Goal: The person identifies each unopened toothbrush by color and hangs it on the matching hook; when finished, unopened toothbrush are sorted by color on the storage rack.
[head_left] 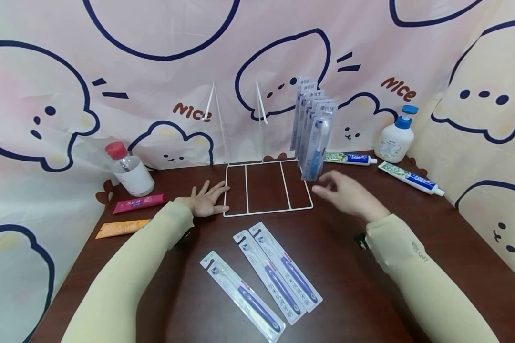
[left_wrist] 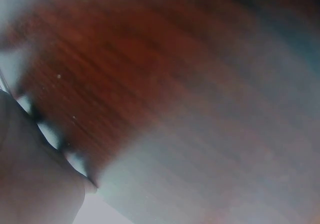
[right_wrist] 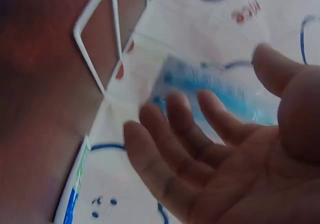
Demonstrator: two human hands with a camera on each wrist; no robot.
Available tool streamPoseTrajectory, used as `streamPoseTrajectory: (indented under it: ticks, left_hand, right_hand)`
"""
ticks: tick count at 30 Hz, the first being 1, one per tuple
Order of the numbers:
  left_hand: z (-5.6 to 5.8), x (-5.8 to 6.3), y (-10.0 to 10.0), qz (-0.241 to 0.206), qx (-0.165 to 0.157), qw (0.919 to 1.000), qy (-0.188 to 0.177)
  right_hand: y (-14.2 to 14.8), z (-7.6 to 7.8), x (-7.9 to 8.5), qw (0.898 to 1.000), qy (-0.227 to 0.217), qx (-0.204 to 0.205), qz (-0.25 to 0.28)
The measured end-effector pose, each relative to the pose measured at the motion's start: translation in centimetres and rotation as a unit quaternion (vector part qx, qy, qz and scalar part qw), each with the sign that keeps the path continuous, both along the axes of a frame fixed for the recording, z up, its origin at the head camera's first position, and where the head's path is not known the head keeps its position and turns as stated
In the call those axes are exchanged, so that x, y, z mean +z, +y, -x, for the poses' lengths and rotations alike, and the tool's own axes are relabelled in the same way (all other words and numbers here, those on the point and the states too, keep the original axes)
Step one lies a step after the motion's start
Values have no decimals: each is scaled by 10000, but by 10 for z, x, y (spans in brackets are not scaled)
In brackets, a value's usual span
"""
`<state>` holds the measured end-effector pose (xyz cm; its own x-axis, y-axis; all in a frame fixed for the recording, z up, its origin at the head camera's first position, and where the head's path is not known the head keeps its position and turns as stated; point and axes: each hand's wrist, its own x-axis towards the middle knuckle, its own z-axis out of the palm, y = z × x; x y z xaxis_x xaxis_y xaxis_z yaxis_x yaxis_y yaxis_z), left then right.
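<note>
A white wire rack (head_left: 246,190) stands at the back of the table, with upright hooks. From its right hook hangs a row of packaged toothbrushes (head_left: 315,147), the front one with a blue handle. My left hand (head_left: 205,197) rests with spread fingers on the table at the left edge of the rack's base. Beside the lower end of the hanging packs is my right hand (head_left: 347,193), its fingers loosely bent and holding nothing. In the right wrist view, blurred blue packs (right_wrist: 210,89) show behind the fingers. Three purple-handled toothbrush packs (head_left: 242,295) lie in front of the rack.
To the right are two toothpaste tubes (head_left: 412,178) and a white pump bottle (head_left: 395,142). A red-capped bottle (head_left: 135,176), a pink tube (head_left: 139,204) and an orange tube (head_left: 120,228) lie or stand at left. A printed cloth (head_left: 189,28) hangs behind.
</note>
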<state>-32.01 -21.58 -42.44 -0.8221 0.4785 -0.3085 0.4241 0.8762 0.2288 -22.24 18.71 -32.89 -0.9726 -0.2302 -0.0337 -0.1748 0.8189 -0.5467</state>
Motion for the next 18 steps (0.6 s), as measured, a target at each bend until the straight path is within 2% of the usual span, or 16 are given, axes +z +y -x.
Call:
streamPoseTrajectory:
  ticks: [6,10,13,18]
  left_hand:
    - [1,4,1,20,1,10000,25]
    - [5,-1,0,65,26,10000,7]
    - [8,-6,-1,92,56,9999,-32]
    - [9,-8,-2,56,101,9999,-61]
  right_hand:
    - [-43,-38,-30,9928,72,816,-874]
    - [-71,-62,-44,9831,172,1149,-1415]
    - [-85,-72,-51,9754,246,1309,-1757]
    - [-98,-77,-58,9693,325,1363,-2019]
